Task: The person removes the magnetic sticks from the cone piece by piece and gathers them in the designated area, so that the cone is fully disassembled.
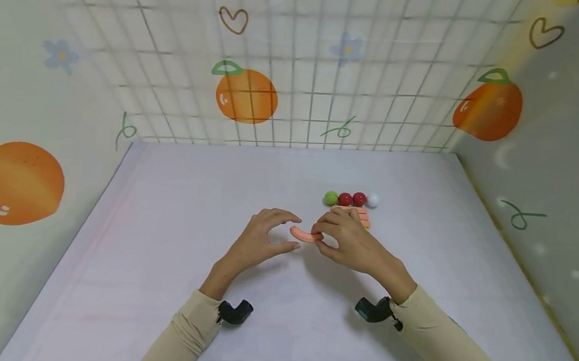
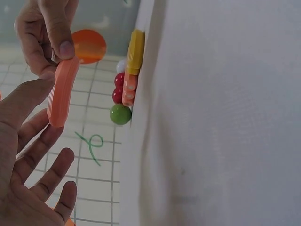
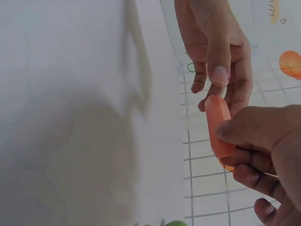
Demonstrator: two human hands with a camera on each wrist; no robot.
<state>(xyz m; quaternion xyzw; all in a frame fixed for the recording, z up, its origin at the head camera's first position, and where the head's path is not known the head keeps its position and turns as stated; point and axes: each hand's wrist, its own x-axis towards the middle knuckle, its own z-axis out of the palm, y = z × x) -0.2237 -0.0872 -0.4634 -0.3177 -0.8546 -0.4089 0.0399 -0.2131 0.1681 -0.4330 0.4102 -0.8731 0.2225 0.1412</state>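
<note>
My right hand (image 1: 353, 242) pinches one end of a curved, salmon-pink ridged stick (image 1: 303, 235) between thumb and fingers, holding it above the table. In the right wrist view, the thumb lies flat along the stick (image 3: 218, 117). Facing it from the left, my left hand (image 1: 259, 237) has its thumb and fingers spread apart around the stick's free end. The left wrist view shows the left thumb and fingertips very close to the stick (image 2: 61, 96); whether they touch it I cannot tell.
Behind the right hand lie more salmon-pink sticks (image 1: 363, 216), side by side, with a yellow piece (image 2: 136, 52) against them. A row of balls stands beyond: a green one (image 1: 331, 198), two red (image 1: 359, 199) and a white (image 1: 372, 200). Patterned cloth walls enclose the pale table (image 1: 192, 184).
</note>
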